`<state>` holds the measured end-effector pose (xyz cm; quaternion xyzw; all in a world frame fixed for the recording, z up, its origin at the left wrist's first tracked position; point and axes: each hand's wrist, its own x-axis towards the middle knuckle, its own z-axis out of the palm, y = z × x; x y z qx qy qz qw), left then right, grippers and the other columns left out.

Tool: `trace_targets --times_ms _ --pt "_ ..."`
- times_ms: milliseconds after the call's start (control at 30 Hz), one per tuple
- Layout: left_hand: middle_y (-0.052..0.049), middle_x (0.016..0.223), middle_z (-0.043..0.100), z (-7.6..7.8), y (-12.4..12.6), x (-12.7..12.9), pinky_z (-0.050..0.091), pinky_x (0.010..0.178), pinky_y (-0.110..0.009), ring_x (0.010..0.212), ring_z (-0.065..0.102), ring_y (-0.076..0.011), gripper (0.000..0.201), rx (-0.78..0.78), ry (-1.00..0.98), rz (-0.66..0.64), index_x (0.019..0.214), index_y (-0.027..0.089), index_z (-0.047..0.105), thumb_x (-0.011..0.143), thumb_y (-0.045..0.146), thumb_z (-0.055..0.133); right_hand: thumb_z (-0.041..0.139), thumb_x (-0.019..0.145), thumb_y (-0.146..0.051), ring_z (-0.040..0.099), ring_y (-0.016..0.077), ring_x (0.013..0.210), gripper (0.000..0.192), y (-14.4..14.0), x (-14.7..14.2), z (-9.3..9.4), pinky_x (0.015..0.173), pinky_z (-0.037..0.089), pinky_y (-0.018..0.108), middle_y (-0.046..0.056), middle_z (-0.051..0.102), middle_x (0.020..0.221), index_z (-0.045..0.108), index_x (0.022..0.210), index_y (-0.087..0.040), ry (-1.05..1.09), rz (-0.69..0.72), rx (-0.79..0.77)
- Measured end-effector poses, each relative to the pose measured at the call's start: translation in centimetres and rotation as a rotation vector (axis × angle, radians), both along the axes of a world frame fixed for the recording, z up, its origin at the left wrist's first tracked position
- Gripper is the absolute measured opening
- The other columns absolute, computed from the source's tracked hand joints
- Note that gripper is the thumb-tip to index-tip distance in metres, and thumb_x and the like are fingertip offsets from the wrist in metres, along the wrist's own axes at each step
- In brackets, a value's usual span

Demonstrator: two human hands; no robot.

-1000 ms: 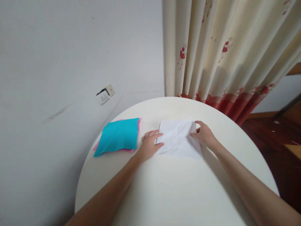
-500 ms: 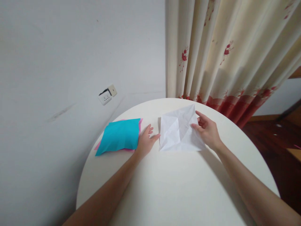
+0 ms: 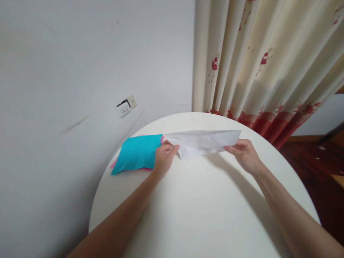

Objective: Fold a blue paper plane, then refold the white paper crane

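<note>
- Paper sheet: white, creased.
- Paper stack: cyan on top, pink beneath.
- Worktop: plain off-white.
- Curtain: cream with red floral marks and a red hem.
- Wall: pale grey.

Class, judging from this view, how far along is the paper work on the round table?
Done: the creased white paper sheet already carries folds. In hand: left hand and right hand hold its ends above the round white table. Left: the turquoise paper sheet lies flat, untouched.
</note>
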<state>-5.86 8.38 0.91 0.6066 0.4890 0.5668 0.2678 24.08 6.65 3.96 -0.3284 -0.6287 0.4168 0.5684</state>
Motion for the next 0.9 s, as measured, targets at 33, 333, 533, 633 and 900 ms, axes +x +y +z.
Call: trace_targets --times_ms 33,333,533,633,900 --pt "-0.005 0.1 0.069 0.2 0.1 -0.3 0.049 0.091 -0.032 0.097 0.064 -0.0214 0.017 0.068 0.0 0.029 0.088 0.021 0.078 0.08 0.034 0.072 0.076 0.08 -0.031 0.064 0.0238 0.1 0.009 0.0 0.2 0.2 0.092 0.049 0.04 0.005 0.071 0.111 0.08 0.088 -0.028 -0.034 0.008 0.029" --pt "-0.009 0.116 0.063 -0.3 0.9 -1.2 0.054 0.086 -0.032 0.108 0.061 -0.0219 0.03 -0.069 0.151 -0.105 0.106 0.021 0.076 0.092 0.034 0.052 0.048 0.075 -0.001 0.046 0.0271 0.134 0.047 1.1 1.9 -1.9 0.113 0.032 0.053 0.002 0.063 0.132 0.081 0.086 -0.032 -0.662 0.07 0.183" --pt "-0.009 0.111 0.072 -1.0 0.2 -0.3 0.056 0.072 -0.029 0.078 0.07 -0.018 0.042 -0.352 0.062 -0.193 0.12 0.017 0.066 0.08 0.03 0.066 0.048 0.076 -0.003 0.066 0.0246 0.106 0.039 2.7 1.7 -4.3 0.096 0.049 0.041 0.009 0.072 0.112 0.078 0.09 -0.021 -0.738 -0.153 0.027" --pt "-0.008 0.114 0.073 -0.1 -0.5 0.0 0.054 0.073 -0.028 0.079 0.071 -0.0183 0.045 -0.376 0.072 -0.171 0.118 0.018 0.068 0.074 0.025 0.073 0.053 0.085 -0.017 0.067 0.0251 0.099 0.029 2.5 0.8 -4.4 0.091 0.05 0.037 0.013 0.072 0.108 0.074 0.104 -0.017 -0.861 -0.399 -0.108" --pt "-0.007 0.093 0.074 0.0 -0.9 0.3 0.047 0.074 -0.026 0.085 0.066 -0.0188 0.038 -0.481 -0.051 -0.217 0.105 0.015 0.075 0.068 0.026 0.077 0.066 0.083 -0.044 0.068 0.0322 0.097 0.065 -0.1 -1.1 -3.9 0.078 0.048 0.038 0.019 0.067 0.112 0.049 0.138 -0.015 -1.131 -0.547 -0.383"
